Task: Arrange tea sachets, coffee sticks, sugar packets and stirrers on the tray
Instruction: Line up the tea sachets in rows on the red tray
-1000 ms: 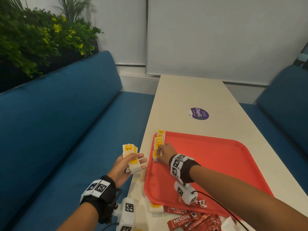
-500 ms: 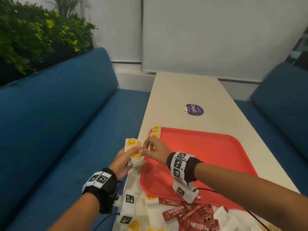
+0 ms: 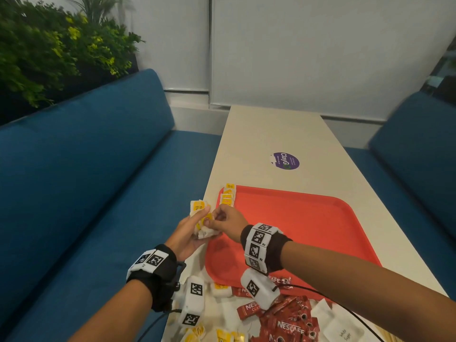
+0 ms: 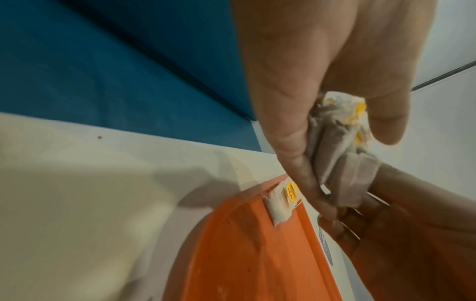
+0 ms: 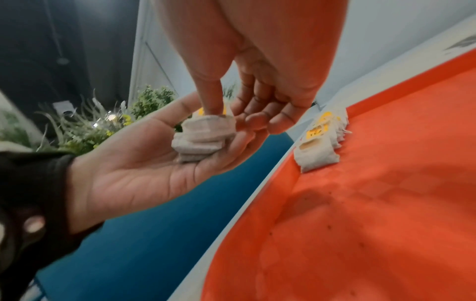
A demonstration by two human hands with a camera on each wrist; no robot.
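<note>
Since one second ago, the right hand has left the row on the tray and come across to the left hand at the worktop's left edge.

Long cream worktop: runs between two blue upholstered benches.

Red rectangular plastic tray: lies flat on the near half of the worktop, its left rim close to the left edge.

Loose supplies at the near edge: red coffee sticks, white sugar packets and further yellow-tagged sachets, all off the tray.

Row of white tea sachets with yellow tags: set along the tray's far left corner, overlapping one another.

Left hand: palm up, fingers curled loosely under a small stack of white tea sachets, thumb resting on top of it.

Right hand: thumb and fingers closed in a pinch on the uppermost sachet of that stack.
</note>
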